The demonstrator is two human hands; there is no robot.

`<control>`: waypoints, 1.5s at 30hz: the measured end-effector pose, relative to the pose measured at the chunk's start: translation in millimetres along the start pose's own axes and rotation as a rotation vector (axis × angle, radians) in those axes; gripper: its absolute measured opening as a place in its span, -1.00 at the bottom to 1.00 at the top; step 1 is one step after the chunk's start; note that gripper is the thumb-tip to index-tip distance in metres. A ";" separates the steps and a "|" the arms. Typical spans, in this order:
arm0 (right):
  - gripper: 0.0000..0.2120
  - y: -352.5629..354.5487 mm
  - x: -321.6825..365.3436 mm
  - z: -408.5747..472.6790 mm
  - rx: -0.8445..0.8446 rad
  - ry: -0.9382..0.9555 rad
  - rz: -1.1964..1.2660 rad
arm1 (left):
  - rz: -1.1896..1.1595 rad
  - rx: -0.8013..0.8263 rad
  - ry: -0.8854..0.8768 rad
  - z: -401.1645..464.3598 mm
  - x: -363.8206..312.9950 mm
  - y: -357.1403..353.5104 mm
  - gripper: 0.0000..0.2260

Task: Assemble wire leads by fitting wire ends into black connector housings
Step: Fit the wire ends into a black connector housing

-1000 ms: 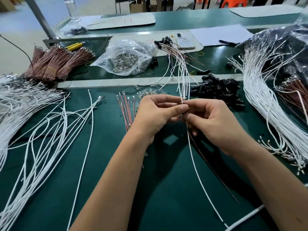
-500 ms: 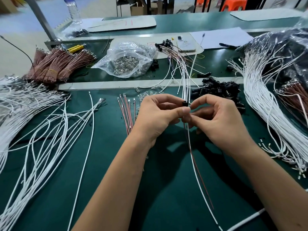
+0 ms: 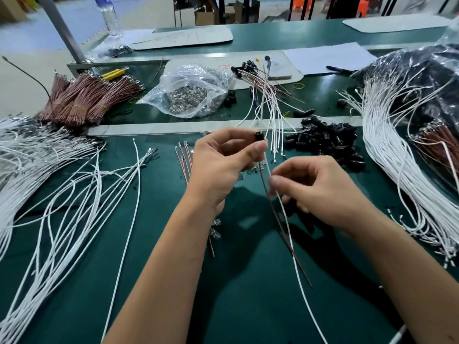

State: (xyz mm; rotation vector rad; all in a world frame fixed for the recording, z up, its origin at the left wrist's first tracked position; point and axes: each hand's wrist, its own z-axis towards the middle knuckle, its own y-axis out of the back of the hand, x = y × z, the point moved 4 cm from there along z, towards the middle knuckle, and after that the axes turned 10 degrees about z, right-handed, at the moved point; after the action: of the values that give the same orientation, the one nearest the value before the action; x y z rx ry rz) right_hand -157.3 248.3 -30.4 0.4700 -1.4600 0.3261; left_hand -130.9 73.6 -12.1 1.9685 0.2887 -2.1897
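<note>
Green mat: the table [image 3: 173, 281] is covered in dark green, which sets white wire and black parts off plainly.
Trailing leads: one white wire [image 3: 295, 259] and one reddish-brown wire [image 3: 283, 227] hang from the raised housing toward the person, their free ends low over the mat.
Right hand: the right hand [image 3: 315, 189] has its fingers curled, thumb and forefinger pinching the two leads just below the housing (likely to tug them and test the seating, or to straighten them).
Left hand: the left hand [image 3: 223, 167] pinches the black connector housing [image 3: 259, 138] between thumb and fingertips, lifted off the table so the wires fall free beneath it.
Loose stock left: white wires [image 3: 62, 199] fan across the mat within the left hand's reach.
Short leads: a few reddish terminated wires [image 3: 183, 160] lie just beside the left hand.
Housing pile: black housings [image 3: 325, 142] heaped just beyond the right hand, an easy pick.
Finished leads: a fanned bunch [image 3: 268, 95] farther back, housings pointing away.
Far stock: brown wire bundles [image 3: 84, 98] and a clear bag of metal terminals [image 3: 191, 93].
</note>
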 end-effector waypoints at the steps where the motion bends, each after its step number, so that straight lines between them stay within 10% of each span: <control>1: -0.91 0.8 -0.4 0.4 -0.035 0.006 0.047 | -0.007 0.020 0.034 -0.9 2.2 -2.9 -0.85; 14: -0.79 -7.9 -1.4 -7.9 0.272 -0.159 -0.016 | -0.293 -0.116 0.084 7.9 4.6 18.5 -0.76; 23: -0.83 -1.1 -6.6 0.3 -0.060 -0.020 0.158 | -0.078 0.192 0.152 -3.0 12.9 -14.4 -0.81; 45: -0.90 6.4 4.2 -2.1 -0.084 0.207 0.102 | -0.036 0.235 -0.127 -3.1 4.7 -17.1 -0.80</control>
State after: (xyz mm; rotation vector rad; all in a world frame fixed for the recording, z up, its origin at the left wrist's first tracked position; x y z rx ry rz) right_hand -158.2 254.6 -25.7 0.2851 -1.2923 0.3815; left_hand -132.9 90.9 -16.8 1.9376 0.0501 -2.4581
